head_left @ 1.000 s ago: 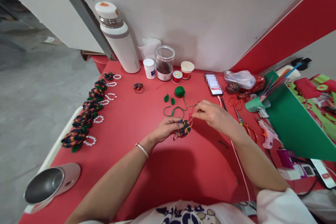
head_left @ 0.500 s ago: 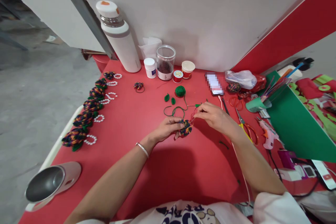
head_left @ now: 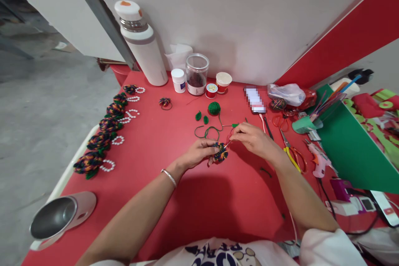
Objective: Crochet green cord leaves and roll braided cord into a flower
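My left hand pinches a small multicoloured crocheted flower just above the red table. My right hand is closed in a pinch right of the flower, holding a thin needle or hook with red thread that meets the flower's edge. Green yarn loops on the table behind the hands, leading to a small green yarn ball and two green crocheted leaves.
Several finished flowers with pearl loops line the left edge. A white flask, glass jar, small pots, a phone, scissors, a pink glue gun and a steel mug stand around. Green board at right.
My right hand has drifted slightly left, closer to the flower, drawing the thread in. My left hand has kept its hold on the flower.
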Motion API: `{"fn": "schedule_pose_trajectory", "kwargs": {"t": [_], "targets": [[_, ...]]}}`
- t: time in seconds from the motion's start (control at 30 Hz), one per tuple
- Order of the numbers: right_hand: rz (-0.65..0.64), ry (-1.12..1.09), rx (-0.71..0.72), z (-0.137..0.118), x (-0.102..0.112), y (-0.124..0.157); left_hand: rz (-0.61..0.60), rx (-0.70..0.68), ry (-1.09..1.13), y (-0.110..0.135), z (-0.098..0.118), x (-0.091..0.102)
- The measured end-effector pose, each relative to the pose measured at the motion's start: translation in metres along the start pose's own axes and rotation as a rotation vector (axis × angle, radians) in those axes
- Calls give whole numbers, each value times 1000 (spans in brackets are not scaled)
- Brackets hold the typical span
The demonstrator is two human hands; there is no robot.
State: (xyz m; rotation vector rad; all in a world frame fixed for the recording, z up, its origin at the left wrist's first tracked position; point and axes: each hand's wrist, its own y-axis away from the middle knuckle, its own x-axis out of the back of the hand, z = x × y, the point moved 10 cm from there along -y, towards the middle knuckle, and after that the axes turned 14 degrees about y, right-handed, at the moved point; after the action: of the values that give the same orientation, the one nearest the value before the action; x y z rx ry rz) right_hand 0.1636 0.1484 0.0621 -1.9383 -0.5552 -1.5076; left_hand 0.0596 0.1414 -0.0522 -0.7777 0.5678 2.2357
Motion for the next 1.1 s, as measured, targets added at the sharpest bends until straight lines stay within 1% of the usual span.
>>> {"fn": "schedule_pose_trajectory", "kwargs": {"t": [0.1, 0.2, 0.33, 0.53, 0.67, 0.9, 1.1], "targets": [[-2, 0, 25, -7, -3, -2, 5, -6, 2, 0, 1, 0], [-14, -15, 9, -11, -6, -3, 5, -16, -2, 1, 2, 0], [-35, -17, -16, -10, -8, 0, -17, -20, -16, 1, 1, -1], [-20, 1, -15, -3, -2, 0, -6, -15, -20, 0, 0, -1], [-28, 5, -25, -1, -4, 0, -11, -18, -42, 1, 1, -2], [-34, -54, -43, -6, -15, 3, 8, -45, -63, 0, 2, -1], [-26, -41, -28, -13, -14, 3, 26, -52, -46, 0, 2, 2]]}}
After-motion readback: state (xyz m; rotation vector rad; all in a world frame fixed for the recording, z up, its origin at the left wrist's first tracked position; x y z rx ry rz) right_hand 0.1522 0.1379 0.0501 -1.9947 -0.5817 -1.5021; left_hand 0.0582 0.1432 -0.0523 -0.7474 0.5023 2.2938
